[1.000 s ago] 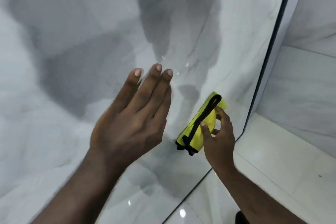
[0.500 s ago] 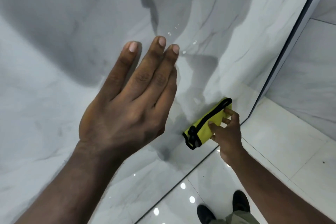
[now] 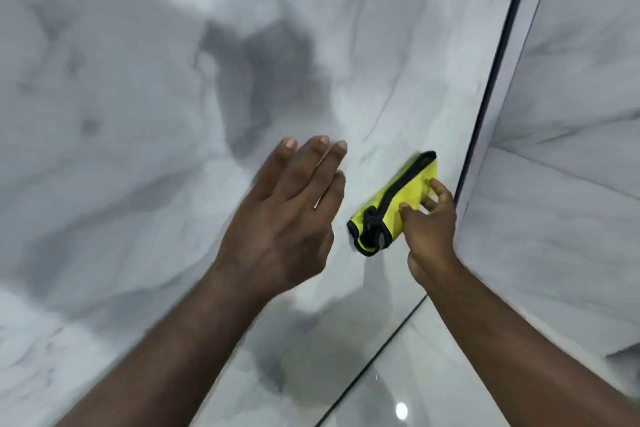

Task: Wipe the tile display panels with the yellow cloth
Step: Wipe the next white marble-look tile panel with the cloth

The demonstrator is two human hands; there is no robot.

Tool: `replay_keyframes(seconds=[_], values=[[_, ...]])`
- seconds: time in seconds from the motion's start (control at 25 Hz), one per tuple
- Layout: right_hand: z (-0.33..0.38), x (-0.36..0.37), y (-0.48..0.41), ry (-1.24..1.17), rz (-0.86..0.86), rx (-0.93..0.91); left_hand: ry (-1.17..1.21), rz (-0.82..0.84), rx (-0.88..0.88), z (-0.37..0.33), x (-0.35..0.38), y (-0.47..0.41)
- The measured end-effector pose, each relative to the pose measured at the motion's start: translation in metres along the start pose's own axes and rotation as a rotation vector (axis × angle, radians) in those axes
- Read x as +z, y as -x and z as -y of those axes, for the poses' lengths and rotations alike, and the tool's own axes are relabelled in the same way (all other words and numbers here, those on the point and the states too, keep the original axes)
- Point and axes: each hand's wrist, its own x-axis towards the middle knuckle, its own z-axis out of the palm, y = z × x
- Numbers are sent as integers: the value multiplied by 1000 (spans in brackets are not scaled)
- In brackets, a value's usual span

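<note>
Right hand (image 3: 429,229), at 4 o'clock from frame centre: grip closed on the folded yellow cloth (image 3: 391,208), which has black trim and is held against the grey-veined tile display panel (image 3: 138,114). The cloth lies just at 9 o'clock of the panel's dark edge strip (image 3: 491,114). Left hand (image 3: 280,218), at 9 o'clock of the cloth: grip wide, fingers straight and together, flat toward the panel. I cannot confirm contact through the blur. A second panel (image 3: 571,201) stands at 3 o'clock.

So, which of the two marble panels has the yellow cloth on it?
The large left panel: the right hand holds the yellow cloth against it, left of the dark strip.
</note>
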Motion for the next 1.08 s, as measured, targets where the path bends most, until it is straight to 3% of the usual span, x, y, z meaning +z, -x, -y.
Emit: replay_keyframes(seconds=[0.08, 0.16, 0.28, 0.44, 0.48, 0.6, 0.72, 0.76, 0.88, 1.0, 1.04, 1.08], values=[[43, 6, 8, 109, 96, -308, -14, -69, -127, 4, -13, -9], [72, 18, 12, 203, 118, -473, -33, -112, -201, 12, -25, -18], [105, 31, 8, 238, 58, -352, -52, -87, -207, 21, -32, -20], [112, 27, 27, 377, 202, -849, -82, -72, -180, 22, -36, -21], [116, 28, 17, 380, 185, -867, -97, -81, -180, 25, -37, -25], [143, 37, -6, 312, 4, -558, -114, -120, -199, 30, -38, -46], [144, 25, -19, 439, 81, -862, -105, -137, -161, 25, -26, -71], [146, 19, -32, 458, 81, -879, -109, -145, -151, 22, -22, -80], [160, 2, -70, 383, 67, -595, -128, -146, -166, 15, -9, -105], [159, -5, -84, 460, 157, -877, -123, -153, -129, 7, 5, -133], [154, -7, -93, 450, 147, -889, -122, -154, -123, 4, 10, -140], [149, -11, -106, 398, 114, -788, -130, -154, -122, 0, 16, -148]])
